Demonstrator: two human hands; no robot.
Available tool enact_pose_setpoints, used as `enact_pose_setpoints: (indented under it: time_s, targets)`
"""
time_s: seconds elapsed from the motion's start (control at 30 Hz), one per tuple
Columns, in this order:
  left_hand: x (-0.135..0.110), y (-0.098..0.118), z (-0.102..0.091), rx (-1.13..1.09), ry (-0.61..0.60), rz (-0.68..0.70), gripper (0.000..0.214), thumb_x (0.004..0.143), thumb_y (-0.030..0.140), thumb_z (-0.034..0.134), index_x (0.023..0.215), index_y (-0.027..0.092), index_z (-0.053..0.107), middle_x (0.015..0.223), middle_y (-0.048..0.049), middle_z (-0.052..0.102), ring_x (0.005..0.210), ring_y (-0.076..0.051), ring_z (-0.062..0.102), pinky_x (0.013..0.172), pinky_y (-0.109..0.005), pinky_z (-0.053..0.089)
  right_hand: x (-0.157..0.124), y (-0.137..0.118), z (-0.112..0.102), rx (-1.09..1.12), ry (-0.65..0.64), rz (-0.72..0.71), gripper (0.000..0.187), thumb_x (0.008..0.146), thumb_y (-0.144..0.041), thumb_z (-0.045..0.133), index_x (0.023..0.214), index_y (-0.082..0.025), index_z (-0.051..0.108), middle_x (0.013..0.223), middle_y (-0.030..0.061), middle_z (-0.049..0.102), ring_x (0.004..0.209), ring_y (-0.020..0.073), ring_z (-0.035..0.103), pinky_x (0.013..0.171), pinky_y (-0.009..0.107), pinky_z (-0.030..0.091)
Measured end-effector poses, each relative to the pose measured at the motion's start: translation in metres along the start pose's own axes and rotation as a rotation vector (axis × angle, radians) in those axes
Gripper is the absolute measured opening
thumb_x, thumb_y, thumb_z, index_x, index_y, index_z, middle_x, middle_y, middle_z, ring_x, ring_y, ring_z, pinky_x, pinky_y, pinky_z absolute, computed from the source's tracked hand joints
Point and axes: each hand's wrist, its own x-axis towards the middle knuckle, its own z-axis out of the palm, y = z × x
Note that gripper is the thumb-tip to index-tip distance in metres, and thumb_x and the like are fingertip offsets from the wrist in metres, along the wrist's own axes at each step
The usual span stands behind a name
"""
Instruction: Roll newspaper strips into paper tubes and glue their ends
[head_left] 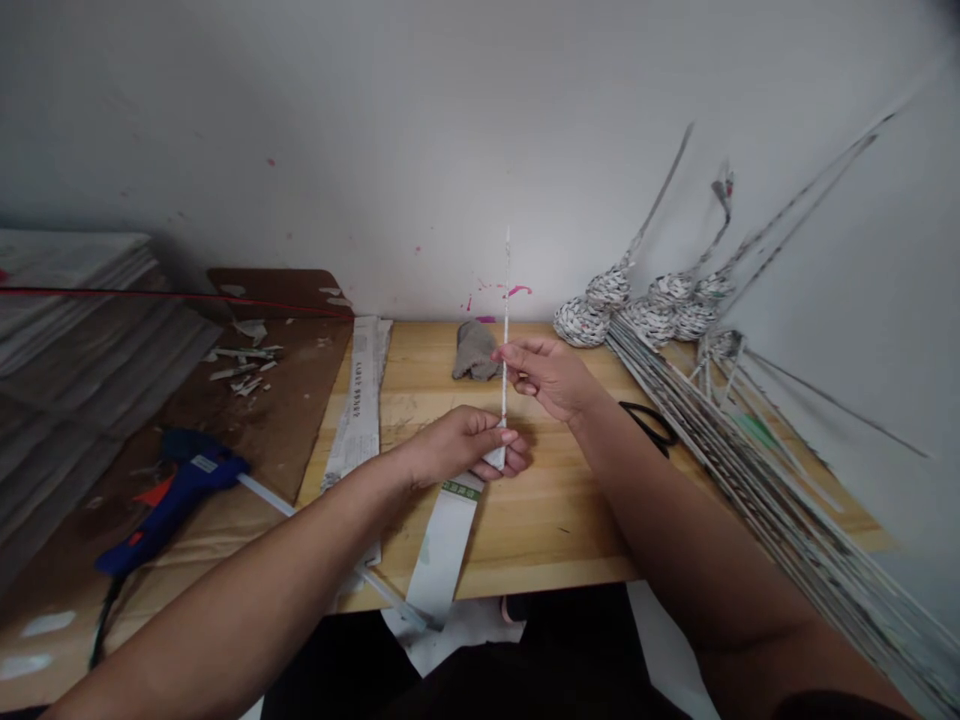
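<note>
A thin rolled paper tube (507,300) stands nearly upright in front of me over the wooden table. Its lower end, where it widens into a flat paper strip (450,540), is pinched in my left hand (480,440). The strip hangs down from there past the table's front edge. Higher up, the thumb and fingertips of my right hand (544,375) close on the tube's middle. Behind the tube lies a crumpled grey cloth (475,350). A stack of cut newspaper strips (360,400) lies left of my hands.
A blue glue gun (176,505) with a glue stick lies on brown board at left, near paper scraps (244,365) and stacked newspapers (82,330). Woven paper gourds (600,305), a bundle of paper tubes (720,450) and black-handled scissors (652,425) are at right.
</note>
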Motion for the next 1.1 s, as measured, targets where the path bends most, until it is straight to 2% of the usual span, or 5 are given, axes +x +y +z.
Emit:
enact_pose_setpoints:
  time_s: [0.13, 0.33, 0.47, 0.67, 1.1]
  targets:
    - [0.0, 0.0, 0.0, 0.004, 0.008, 0.007, 0.032, 0.093, 0.041, 0.057, 0.095, 0.013, 0.071, 0.092, -0.0094, 0.072, 0.084, -0.014, 0.064, 0.075, -0.027, 0.048, 0.001, -0.003, 0.002, 0.038, 0.124, -0.012, 0.037, 0.062, -0.045, 0.085, 0.068, -0.015, 0.065, 0.055, -0.0044, 0.049, 0.049, 0.0058, 0.038, 0.039, 0.019, 0.017]
    - [0.0, 0.0, -0.002, -0.07, 0.077, 0.035, 0.032, 0.091, 0.043, 0.059, 0.098, 0.014, 0.071, 0.095, -0.0101, 0.073, 0.091, -0.018, 0.068, 0.081, -0.033, 0.052, -0.003, -0.003, 0.002, -0.152, -0.1, 0.055, 0.039, 0.07, -0.049, 0.079, 0.083, -0.013, 0.074, 0.06, -0.0016, 0.053, 0.055, 0.0076, 0.042, 0.041, 0.02, 0.022]
    - [0.001, -0.002, -0.003, -0.13, 0.076, 0.055, 0.035, 0.088, 0.047, 0.063, 0.098, 0.015, 0.072, 0.094, -0.0109, 0.074, 0.089, -0.019, 0.069, 0.08, -0.035, 0.053, -0.003, 0.002, 0.005, -0.165, 0.043, -0.003, 0.037, 0.068, -0.049, 0.081, 0.075, -0.014, 0.071, 0.056, -0.0039, 0.048, 0.05, 0.0058, 0.035, 0.041, 0.021, 0.019]
    - [0.005, -0.007, -0.005, -0.167, 0.084, 0.091, 0.04, 0.084, 0.052, 0.066, 0.097, 0.015, 0.072, 0.09, -0.0098, 0.074, 0.084, -0.018, 0.069, 0.08, -0.035, 0.054, -0.003, 0.005, 0.003, -0.082, -0.191, 0.127, 0.038, 0.075, -0.049, 0.076, 0.088, -0.014, 0.075, 0.057, -0.0033, 0.049, 0.053, 0.007, 0.041, 0.042, 0.018, 0.022]
    - [0.001, -0.001, -0.003, -0.057, 0.094, 0.076, 0.031, 0.091, 0.043, 0.058, 0.099, 0.016, 0.071, 0.098, -0.0099, 0.074, 0.094, -0.019, 0.068, 0.08, -0.034, 0.053, -0.003, 0.009, 0.008, -0.223, -0.007, -0.02, 0.04, 0.067, -0.05, 0.081, 0.067, -0.016, 0.061, 0.055, -0.0054, 0.048, 0.048, 0.006, 0.034, 0.044, 0.022, 0.022]
